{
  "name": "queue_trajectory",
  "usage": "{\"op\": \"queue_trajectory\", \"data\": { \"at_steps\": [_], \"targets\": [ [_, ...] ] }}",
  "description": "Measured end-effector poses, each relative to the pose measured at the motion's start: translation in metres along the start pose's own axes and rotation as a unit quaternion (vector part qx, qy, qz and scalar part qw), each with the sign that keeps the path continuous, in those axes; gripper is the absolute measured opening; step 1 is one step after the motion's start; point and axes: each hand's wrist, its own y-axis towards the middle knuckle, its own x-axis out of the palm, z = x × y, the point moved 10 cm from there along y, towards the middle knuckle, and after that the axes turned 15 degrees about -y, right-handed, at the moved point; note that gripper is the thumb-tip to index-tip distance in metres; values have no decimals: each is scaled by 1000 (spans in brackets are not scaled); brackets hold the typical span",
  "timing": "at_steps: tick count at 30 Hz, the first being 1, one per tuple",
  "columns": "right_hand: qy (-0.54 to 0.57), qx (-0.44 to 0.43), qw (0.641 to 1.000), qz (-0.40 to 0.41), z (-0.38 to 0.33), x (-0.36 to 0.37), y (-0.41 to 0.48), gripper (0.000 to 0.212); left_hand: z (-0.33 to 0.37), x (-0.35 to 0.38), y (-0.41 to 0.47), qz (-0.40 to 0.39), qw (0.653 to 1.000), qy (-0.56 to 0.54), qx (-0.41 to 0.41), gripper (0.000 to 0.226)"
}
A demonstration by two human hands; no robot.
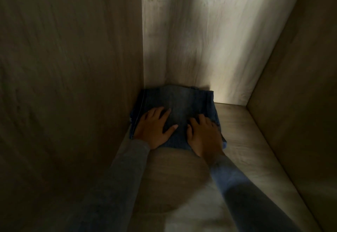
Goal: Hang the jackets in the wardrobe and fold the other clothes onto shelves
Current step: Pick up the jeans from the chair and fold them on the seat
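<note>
A folded pair of blue jeans [179, 102] lies on the wardrobe shelf [242, 146], pushed into the back left corner against the side panel. My left hand [155, 128] lies flat on the near left part of the jeans with its fingers spread. On the near right part rests my right hand [204, 137], palm down with straight fingers. Both arms wear grey-blue sleeves. The near edge of the jeans is partly hidden under my hands.
The wardrobe's left side panel [73, 86] stands close beside the jeans. The pale back panel [209, 40] is just behind them. A right side panel [300, 104] closes the compartment. Bare shelf board lies to the right of the jeans and in front of them.
</note>
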Motion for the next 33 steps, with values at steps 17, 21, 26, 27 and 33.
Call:
{"op": "queue_trajectory", "data": {
  "at_steps": [17, 21, 26, 27, 33],
  "targets": [
    [246, 174, 937, -176, 9, -151, -162, 41, 103, -100, -147, -107, 978, -143, -110, 52],
    [235, 180, 937, -186, 7, -246, -213, 44, 171, -176, -197, -147, 973, -161, -82, 61],
    [286, 215, 922, -150, 16, -375, -277, 35, 233, -295, -266, -84, 972, -194, -99, 39],
    [292, 207, 922, -144, 13, -399, -293, 34, 243, -318, -287, -66, 972, -200, -106, 40],
    [306, 118, 932, -155, -30, -512, -368, 32, 285, -419, -399, 4, 975, -186, -124, 42]
  ]
}}
